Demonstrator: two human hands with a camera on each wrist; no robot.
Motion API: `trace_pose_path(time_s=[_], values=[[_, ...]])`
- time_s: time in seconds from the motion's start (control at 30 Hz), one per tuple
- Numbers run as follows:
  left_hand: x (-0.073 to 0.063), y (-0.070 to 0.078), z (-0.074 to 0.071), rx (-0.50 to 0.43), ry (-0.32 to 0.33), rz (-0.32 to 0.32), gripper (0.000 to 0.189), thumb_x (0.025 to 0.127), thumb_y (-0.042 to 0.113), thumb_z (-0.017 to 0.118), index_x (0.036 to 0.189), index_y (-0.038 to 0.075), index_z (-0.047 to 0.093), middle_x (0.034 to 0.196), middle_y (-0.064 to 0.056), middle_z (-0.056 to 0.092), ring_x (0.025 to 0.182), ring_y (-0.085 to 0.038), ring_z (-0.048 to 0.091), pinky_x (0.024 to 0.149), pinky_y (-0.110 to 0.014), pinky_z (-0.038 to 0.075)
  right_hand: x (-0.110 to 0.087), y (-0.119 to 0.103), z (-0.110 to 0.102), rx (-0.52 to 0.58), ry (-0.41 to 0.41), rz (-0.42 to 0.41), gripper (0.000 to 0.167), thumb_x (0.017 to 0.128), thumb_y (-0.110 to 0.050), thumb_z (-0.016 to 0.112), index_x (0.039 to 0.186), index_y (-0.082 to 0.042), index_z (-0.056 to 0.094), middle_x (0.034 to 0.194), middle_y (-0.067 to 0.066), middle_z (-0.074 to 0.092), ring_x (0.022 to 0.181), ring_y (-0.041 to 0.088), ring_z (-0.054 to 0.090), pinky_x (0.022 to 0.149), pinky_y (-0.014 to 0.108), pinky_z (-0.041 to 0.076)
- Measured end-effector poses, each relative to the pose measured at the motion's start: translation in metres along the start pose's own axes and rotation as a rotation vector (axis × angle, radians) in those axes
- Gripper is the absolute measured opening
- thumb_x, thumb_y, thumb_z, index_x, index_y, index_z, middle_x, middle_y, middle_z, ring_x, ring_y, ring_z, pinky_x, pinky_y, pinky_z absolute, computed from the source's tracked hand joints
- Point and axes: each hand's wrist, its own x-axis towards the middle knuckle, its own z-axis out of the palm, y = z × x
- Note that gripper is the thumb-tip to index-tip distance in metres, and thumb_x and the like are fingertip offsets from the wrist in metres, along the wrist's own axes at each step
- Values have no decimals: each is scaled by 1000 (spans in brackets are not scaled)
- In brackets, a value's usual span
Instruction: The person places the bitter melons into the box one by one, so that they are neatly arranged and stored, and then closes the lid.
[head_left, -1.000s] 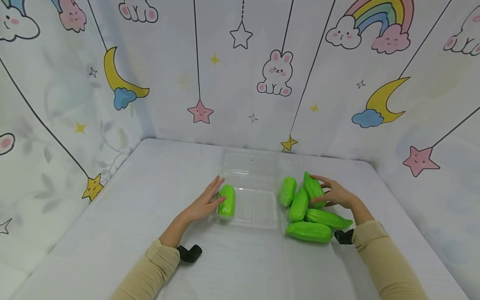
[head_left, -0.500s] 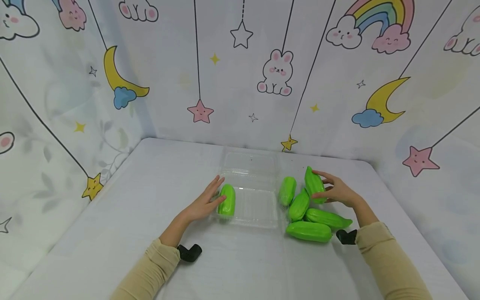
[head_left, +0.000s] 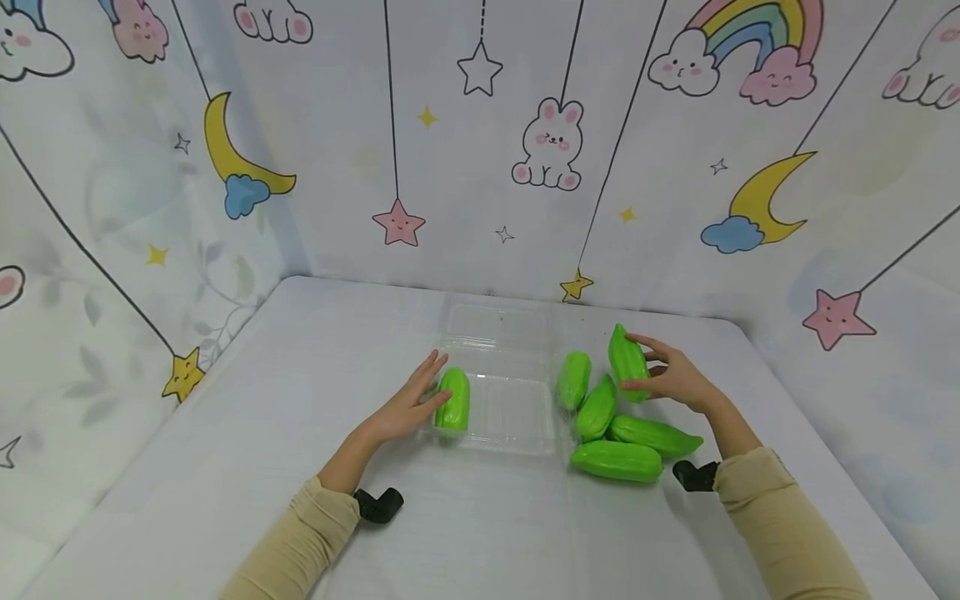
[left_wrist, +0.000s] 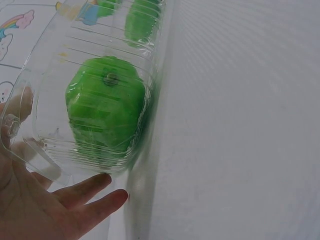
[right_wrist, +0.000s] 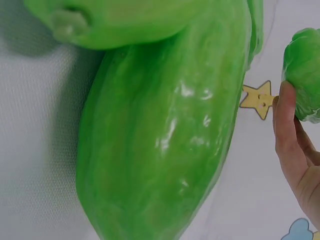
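Note:
My right hand grips a green ridged gourd by its side, thumb on the near face and fingers behind. This gourd is raised above the others, its pointed end up. In the right wrist view that hand appears at the right edge, with the held gourd partly cut off. My left hand lies against the left side of a clear plastic box, fingers extended. One gourd lies inside at the box's left. Through the plastic, the left wrist view shows this gourd end-on, beside my left fingers.
Several more green gourds lie to the right of the box, close together. The box's lid is folded back toward the rear. A white cloth covers the table, and a cartoon-print curtain stands behind it.
My right hand has lifted its gourd up and slightly back from the pile. The left hand stays at the box's left side.

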Motion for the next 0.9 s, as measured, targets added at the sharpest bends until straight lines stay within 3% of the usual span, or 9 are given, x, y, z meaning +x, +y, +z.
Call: trace_pose_path(time_s=[0.23, 0.43, 0.6, 0.9], values=[[-5, 15, -4, -24, -15, -17, 60, 98, 18, 45, 146, 2, 13, 150, -22, -2, 136, -41, 3, 99, -60, 25, -3, -12, 5, -12, -11, -16, 85, 78, -20, 74, 146, -18, 23, 138, 33, 24, 112, 47, 45, 69, 49, 52], [1, -7, 1, -15, -9, -4, 62, 97, 27, 45, 148, 11, 13, 152, -15, -2, 137, -37, 4, 99, -58, 29, -3, -21, 10, -13, -20, -39, 84, 78, -19, 74, 146, -18, 26, 137, 31, 27, 111, 46, 46, 68, 48, 52], [2, -9, 1, -23, -15, -8, 64, 97, 32, 45, 148, 13, 12, 152, -13, -3, 137, -36, 5, 99, -56, 29, -2, -31, 15, -22, -27, -69, 83, 78, -19, 75, 145, -17, 26, 135, 29, 29, 109, 43, 47, 68, 48, 52], [2, -8, 0, -10, -14, -19, 63, 97, 31, 46, 148, 14, 12, 153, -12, -2, 137, -35, 6, 99, -55, 30, -1, -48, 24, -52, -35, -105, 85, 76, -20, 76, 145, -18, 27, 138, 24, 29, 112, 42, 46, 67, 36, 52]])
